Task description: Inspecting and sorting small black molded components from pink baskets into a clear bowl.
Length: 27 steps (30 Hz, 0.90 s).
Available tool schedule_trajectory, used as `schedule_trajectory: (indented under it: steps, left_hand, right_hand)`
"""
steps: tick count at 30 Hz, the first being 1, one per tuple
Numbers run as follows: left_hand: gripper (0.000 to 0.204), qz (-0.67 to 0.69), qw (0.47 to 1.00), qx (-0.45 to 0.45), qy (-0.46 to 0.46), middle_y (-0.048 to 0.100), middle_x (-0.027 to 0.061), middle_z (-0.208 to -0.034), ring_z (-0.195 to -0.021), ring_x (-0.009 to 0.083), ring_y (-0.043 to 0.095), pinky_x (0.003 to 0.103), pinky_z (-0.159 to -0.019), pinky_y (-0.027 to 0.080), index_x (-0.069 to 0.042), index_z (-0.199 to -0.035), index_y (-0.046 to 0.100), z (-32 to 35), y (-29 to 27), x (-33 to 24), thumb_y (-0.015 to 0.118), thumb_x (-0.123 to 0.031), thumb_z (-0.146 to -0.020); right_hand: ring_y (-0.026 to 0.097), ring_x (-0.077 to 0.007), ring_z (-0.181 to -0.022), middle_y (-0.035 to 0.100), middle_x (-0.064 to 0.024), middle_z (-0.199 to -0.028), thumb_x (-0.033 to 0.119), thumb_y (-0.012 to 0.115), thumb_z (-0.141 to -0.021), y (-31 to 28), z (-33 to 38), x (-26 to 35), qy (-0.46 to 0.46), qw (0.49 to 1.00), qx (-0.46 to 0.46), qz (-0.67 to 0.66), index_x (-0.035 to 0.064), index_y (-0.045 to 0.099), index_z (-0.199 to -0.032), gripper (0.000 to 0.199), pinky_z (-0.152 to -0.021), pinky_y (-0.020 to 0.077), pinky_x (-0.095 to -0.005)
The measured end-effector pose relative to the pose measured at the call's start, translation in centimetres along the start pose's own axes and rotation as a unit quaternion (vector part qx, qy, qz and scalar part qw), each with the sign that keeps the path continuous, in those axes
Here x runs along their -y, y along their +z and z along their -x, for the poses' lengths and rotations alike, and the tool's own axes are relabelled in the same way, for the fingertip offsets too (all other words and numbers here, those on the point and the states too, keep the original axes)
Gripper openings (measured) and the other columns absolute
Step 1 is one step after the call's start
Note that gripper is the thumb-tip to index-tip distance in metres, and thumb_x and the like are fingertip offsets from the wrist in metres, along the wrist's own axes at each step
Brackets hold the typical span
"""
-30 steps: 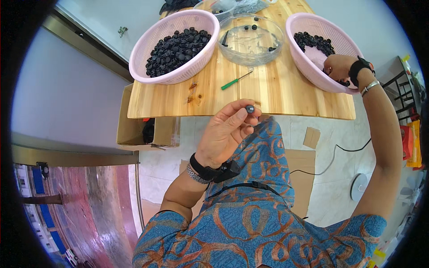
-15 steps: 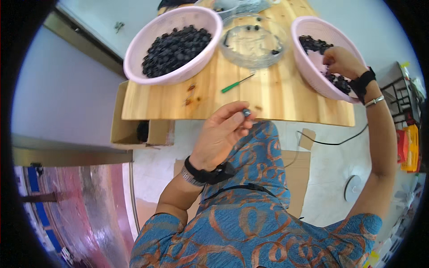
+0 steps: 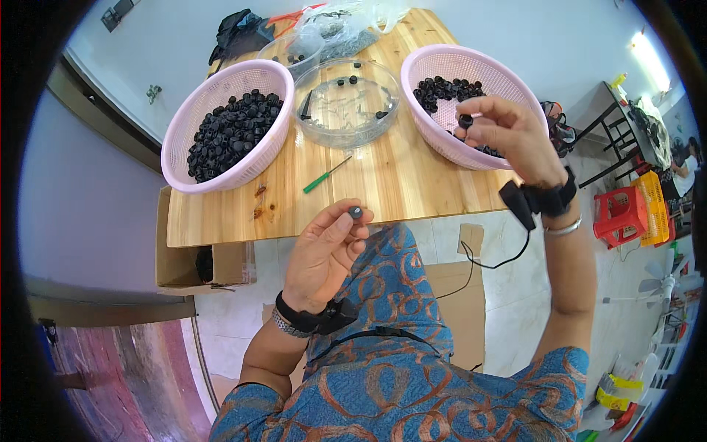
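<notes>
Pinched between thumb and forefinger of my left hand [image 3: 324, 254] is a small dark knob-like part [image 3: 355, 212] with a pale centre, held just off the table's near edge. My right hand [image 3: 515, 136] is closed on a small black cap [image 3: 465, 121], raised above the near side of the right pink basket [image 3: 479, 59]. Black caps [image 3: 449, 90] lie in that basket, some hidden behind my hand. The left pink basket [image 3: 173, 140] holds a big heap of similar black caps [image 3: 236, 132].
A green-handled screwdriver [image 3: 317, 183] lies on the wooden table [image 3: 236, 221]. Behind it, a round clear tray [image 3: 346, 140] contains small pins and a few black parts. Farther back stand a clear bowl [image 3: 291, 48] and plastic bags [image 3: 353, 18]. An open cardboard box [image 3: 232, 265] sits below, left.
My right hand has come up out of the right basket with a black cap in its fingers. My left hand keeps its pinch on the small part. The view has shifted.
</notes>
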<state>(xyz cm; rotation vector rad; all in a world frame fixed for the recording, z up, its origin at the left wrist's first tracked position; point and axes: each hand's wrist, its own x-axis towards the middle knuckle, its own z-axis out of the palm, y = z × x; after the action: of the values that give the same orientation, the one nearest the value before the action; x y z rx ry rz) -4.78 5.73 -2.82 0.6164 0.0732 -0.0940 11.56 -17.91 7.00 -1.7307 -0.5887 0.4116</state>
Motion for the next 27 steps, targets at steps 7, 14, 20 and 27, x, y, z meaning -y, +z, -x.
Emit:
schedule_trajectory:
  steps: [7,14,20,27]
  left_hand:
    - [0.025,0.016,0.999,-0.037,0.0,0.055,0.0076,-0.11,-0.095,0.0146,0.055,0.027,-0.08,0.048,-0.005,-0.116,0.049,-1.1,2.7,1.3,0.046,-0.013,-0.092]
    - [0.026,0.092,0.996,0.004,0.006,0.057,0.0013,-0.104,-0.094,0.0103,0.054,0.024,-0.081,0.044,-0.008,-0.115,0.052,-0.9,1.3,3.5,0.05,-0.018,-0.092]
    - [0.025,0.095,0.995,0.0,0.009,0.058,0.0025,-0.101,-0.093,0.01,0.054,0.023,-0.08,0.045,-0.005,-0.113,0.053,0.1,0.9,4.1,0.05,-0.016,-0.091]
    - [0.026,0.073,0.997,0.002,-0.03,0.059,0.0049,-0.1,-0.089,0.0106,0.056,0.023,-0.079,0.047,-0.001,-0.114,0.054,0.9,0.9,3.9,0.049,-0.013,-0.091]
  right_hand:
    - [0.054,-0.0114,-0.094,0.055,-0.0069,-0.107,-0.008,0.063,-0.075,7.5,3.8,-3.3,-0.119,0.981,-0.041,-0.145,-0.0005,0.059,-0.098,0.025,-0.082,0.0462,-0.0243]
    - [0.055,-0.0271,-0.087,0.06,-0.0049,-0.093,0.002,0.073,-0.059,13.3,4.0,-5.6,-0.365,0.892,-0.162,0.209,0.0074,0.059,-0.083,0.028,-0.077,0.0419,-0.0353]
    - [0.053,-0.0226,-0.084,0.058,-0.0064,-0.093,0.001,0.073,-0.063,14.3,5.4,-6.3,-0.315,0.928,-0.158,0.123,0.0062,0.059,-0.086,0.027,-0.075,0.0426,-0.0316]
    - [0.054,-0.0132,-0.079,0.055,-0.0086,-0.096,-0.001,0.071,-0.068,13.7,5.8,-7.5,-0.246,0.959,-0.119,-0.072,0.0029,0.062,-0.097,0.031,-0.069,0.0445,-0.0237]
